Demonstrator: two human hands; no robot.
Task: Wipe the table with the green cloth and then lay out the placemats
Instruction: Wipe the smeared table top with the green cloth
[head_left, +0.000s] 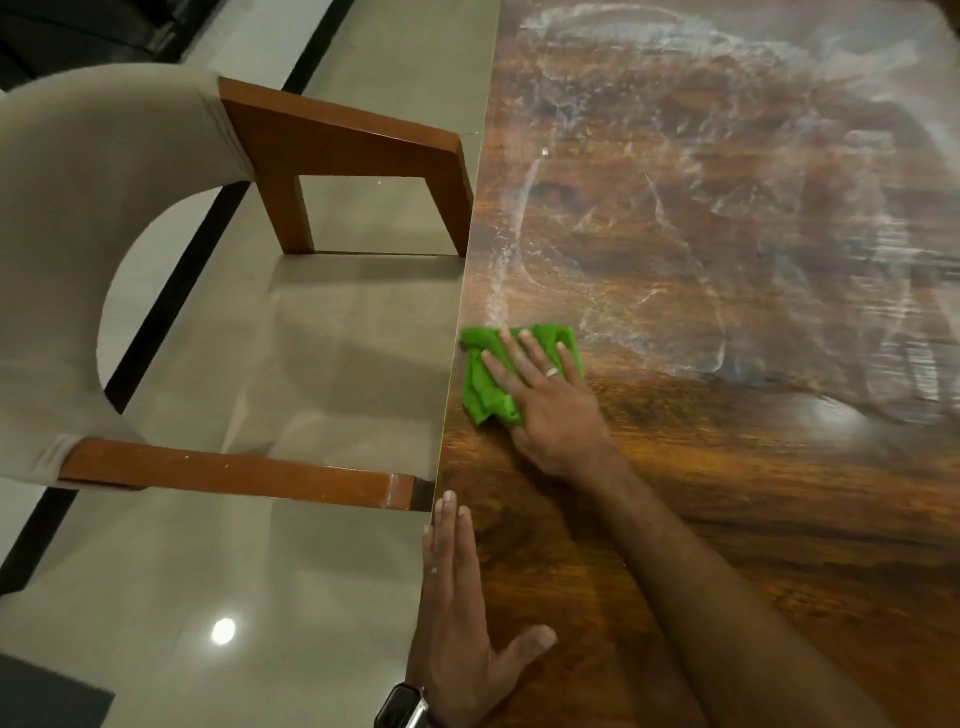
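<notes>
The green cloth lies crumpled on the dark wooden table, right at its left edge. My right hand presses flat on the cloth with straight, spread fingers; a ring shows on one finger. My left hand rests flat on the table's left edge nearer to me, fingers straight, a watch on its wrist. Whitish wet streaks cover the far part of the tabletop. No placemats are in view.
A chair with a pale padded back and brown wooden arms stands close against the table's left side. Glossy beige floor tiles with dark strips lie beneath it.
</notes>
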